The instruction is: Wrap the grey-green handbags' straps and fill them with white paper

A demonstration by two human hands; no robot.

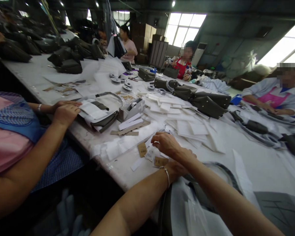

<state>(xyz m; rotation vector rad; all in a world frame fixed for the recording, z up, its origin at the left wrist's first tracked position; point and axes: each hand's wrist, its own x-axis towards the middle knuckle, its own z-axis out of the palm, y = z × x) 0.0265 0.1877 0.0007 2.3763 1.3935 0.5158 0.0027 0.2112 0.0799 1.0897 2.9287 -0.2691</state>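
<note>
Hovering over small tags (142, 149) on the white table (120, 167), the right hand (166, 143) has bent fingers; this looks like going for one, which would need a soft pinch. The left hand (177, 168), partly hidden, is by a dark bag (201, 199). I can't tell if either holds anything. White paper (191, 127) and bright windows (185, 29) lie beyond

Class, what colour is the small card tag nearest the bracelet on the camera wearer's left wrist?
The card tag is brown, best seen in the head view.
</note>
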